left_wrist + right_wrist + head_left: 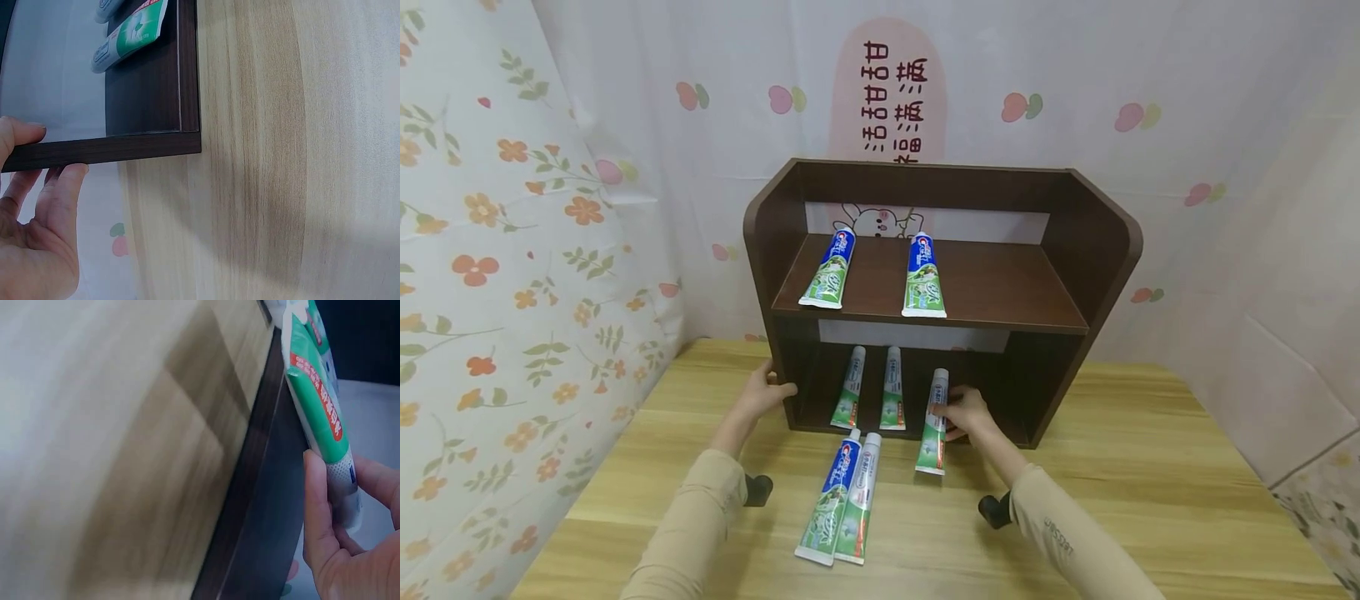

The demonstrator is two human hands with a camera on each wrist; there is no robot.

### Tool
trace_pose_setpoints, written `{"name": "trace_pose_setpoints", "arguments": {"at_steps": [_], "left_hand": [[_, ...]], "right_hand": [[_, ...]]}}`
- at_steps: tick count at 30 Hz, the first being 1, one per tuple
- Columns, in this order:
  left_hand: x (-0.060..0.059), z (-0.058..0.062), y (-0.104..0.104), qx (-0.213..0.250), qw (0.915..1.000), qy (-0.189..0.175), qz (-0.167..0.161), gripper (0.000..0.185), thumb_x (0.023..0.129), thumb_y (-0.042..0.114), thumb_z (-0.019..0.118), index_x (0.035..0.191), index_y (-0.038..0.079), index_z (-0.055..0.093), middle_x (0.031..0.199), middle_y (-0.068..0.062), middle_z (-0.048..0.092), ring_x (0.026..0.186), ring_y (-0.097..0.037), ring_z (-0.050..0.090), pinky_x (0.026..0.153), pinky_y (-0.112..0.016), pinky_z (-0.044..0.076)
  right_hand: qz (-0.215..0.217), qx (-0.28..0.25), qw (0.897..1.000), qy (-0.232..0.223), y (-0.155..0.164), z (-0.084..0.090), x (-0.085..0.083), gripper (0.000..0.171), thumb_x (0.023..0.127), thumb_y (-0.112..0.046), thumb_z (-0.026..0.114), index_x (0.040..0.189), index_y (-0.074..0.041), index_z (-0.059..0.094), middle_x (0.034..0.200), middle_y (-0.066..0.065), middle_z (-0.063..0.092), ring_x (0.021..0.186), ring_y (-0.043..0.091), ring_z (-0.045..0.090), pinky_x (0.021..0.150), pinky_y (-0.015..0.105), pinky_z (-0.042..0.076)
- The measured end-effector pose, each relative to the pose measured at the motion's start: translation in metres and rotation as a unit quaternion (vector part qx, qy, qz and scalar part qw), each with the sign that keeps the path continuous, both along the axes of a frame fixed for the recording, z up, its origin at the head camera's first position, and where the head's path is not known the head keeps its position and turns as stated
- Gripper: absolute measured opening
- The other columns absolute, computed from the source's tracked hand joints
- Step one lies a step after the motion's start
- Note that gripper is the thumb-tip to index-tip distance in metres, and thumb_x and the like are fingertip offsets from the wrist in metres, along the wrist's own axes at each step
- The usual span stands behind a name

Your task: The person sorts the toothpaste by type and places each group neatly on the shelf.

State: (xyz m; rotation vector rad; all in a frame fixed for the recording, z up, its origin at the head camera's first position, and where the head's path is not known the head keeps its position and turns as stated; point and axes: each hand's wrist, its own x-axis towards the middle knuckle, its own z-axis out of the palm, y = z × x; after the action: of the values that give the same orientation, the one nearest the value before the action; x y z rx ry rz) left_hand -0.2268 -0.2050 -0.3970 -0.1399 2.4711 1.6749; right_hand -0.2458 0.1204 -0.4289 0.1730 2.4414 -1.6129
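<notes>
Centre frame, shelf mouth | right hand [964,412] pinches white toothpaste tube [934,422], half inside lower shelf | left hand [766,388] fingers clasp brown shelf [1093,250] side, likely steadying it

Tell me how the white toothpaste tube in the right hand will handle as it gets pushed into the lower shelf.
The tube probably slides rather than rolls, since its crimped tail lies flat on the table. It looks light: the right hand moves it with a finger pinch. Its glossy skin may be somewhat slippery, and the body likely flexes a little.
</notes>
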Motion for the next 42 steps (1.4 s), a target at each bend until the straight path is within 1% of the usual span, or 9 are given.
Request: {"name": "trace_pose_setpoints", "arguments": {"at_steps": [7, 15, 19, 24, 27, 30, 35, 38, 42], "left_hand": [[-0.002, -0.002, 0.000, -0.010, 0.9998, 0.011, 0.013, 0.065, 0.088, 0.009, 0.052, 0.143, -0.001, 0.019, 0.127, -0.029, 0.043, 0.113, -0.039, 0.049, 0.092, -0.046, 0.048], [-0.002, -0.001, 0.002, -0.014, 0.9996, 0.016, 0.017, 0.064, 0.087, 0.009, 0.053, 0.142, 0.001, 0.022, 0.125, -0.028, 0.045, 0.112, -0.039, 0.050, 0.093, -0.047, 0.047], [-0.003, 0.000, 0.003, -0.013, 0.9997, 0.011, 0.016, 0.063, 0.087, 0.009, 0.053, 0.142, 0.002, 0.022, 0.125, -0.028, 0.045, 0.114, -0.039, 0.049, 0.093, -0.047, 0.047], [-0.002, 0.000, 0.004, -0.011, 0.9998, 0.013, 0.013, 0.066, 0.088, 0.009, 0.052, 0.144, 0.001, 0.018, 0.128, -0.029, 0.042, 0.115, -0.041, 0.048, 0.095, -0.049, 0.045], [-0.001, -0.002, 0.003, -0.010, 0.9998, 0.012, 0.015, 0.066, 0.087, 0.009, 0.052, 0.144, 0.002, 0.019, 0.129, -0.029, 0.043, 0.114, -0.040, 0.049, 0.095, -0.049, 0.045], [0.000, -0.004, 0.002, -0.009, 0.9998, 0.010, 0.015, 0.066, 0.087, 0.009, 0.052, 0.144, 0.002, 0.020, 0.129, -0.030, 0.042, 0.115, -0.041, 0.048, 0.095, -0.049, 0.045], [-0.001, -0.005, 0.001, -0.005, 0.9998, 0.008, 0.015, 0.070, 0.088, 0.010, 0.052, 0.145, 0.001, 0.013, 0.133, -0.030, 0.037, 0.117, -0.044, 0.046, 0.096, -0.050, 0.044], [-0.001, -0.005, 0.003, -0.002, 0.9998, 0.002, 0.017, 0.073, 0.088, 0.010, 0.052, 0.145, -0.001, 0.008, 0.134, -0.031, 0.034, 0.118, -0.044, 0.045, 0.097, -0.049, 0.043], [-0.001, -0.003, 0.003, -0.004, 0.9997, 0.005, 0.022, 0.070, 0.088, 0.010, 0.052, 0.145, 0.000, 0.012, 0.132, -0.031, 0.037, 0.117, -0.043, 0.046, 0.095, -0.048, 0.045]], "right_hand": [[-0.004, 0.005, 1.000, 0.003, -0.003, -0.001, -0.015, 0.046, 0.082, -0.007, 0.064, 0.119, 0.011, 0.044, 0.096, 0.026, 0.059, 0.062, 0.019, 0.062, 0.056, 0.037, 0.057], [-0.017, 0.012, 1.000, 0.002, -0.002, -0.004, -0.029, 0.051, 0.082, -0.007, 0.065, 0.125, 0.011, 0.043, 0.105, 0.030, 0.055, 0.068, 0.025, 0.063, 0.060, 0.039, 0.057], [-0.029, 0.033, 0.999, 0.009, -0.001, -0.003, -0.035, 0.050, 0.082, -0.010, 0.064, 0.125, 0.008, 0.046, 0.105, 0.027, 0.056, 0.070, 0.024, 0.062, 0.060, 0.039, 0.057], [-0.030, 0.056, 0.998, 0.017, -0.001, -0.006, -0.043, 0.046, 0.085, -0.015, 0.060, 0.126, 0.004, 0.049, 0.109, 0.026, 0.056, 0.088, 0.033, 0.061, 0.060, 0.036, 0.057], [-0.026, 0.054, 0.998, 0.015, -0.001, -0.010, -0.047, 0.049, 0.087, -0.015, 0.057, 0.131, 0.003, 0.044, 0.117, 0.027, 0.054, 0.101, 0.038, 0.057, 0.064, 0.037, 0.057], [-0.017, 0.059, 0.998, 0.016, -0.004, -0.013, -0.051, 0.049, 0.089, -0.015, 0.054, 0.133, 0.004, 0.041, 0.119, 0.028, 0.053, 0.104, 0.040, 0.055, 0.066, 0.039, 0.056], [-0.006, 0.068, 0.998, 0.013, -0.007, -0.017, -0.058, 0.052, 0.091, -0.014, 0.051, 0.136, 0.005, 0.035, 0.126, 0.029, 0.048, 0.111, 0.041, 0.051, 0.073, 0.042, 0.055], [-0.009, 0.085, 0.996, 0.019, -0.008, -0.020, -0.059, 0.051, 0.090, -0.015, 0.051, 0.135, 0.005, 0.037, 0.126, 0.027, 0.048, 0.108, 0.039, 0.053, 0.072, 0.040, 0.055], [-0.031, 0.122, 0.991, 0.043, -0.010, -0.024, -0.058, 0.046, 0.088, -0.021, 0.056, 0.125, 0.005, 0.051, 0.114, 0.025, 0.059, 0.091, 0.035, 0.062, 0.063, 0.034, 0.056]]}}
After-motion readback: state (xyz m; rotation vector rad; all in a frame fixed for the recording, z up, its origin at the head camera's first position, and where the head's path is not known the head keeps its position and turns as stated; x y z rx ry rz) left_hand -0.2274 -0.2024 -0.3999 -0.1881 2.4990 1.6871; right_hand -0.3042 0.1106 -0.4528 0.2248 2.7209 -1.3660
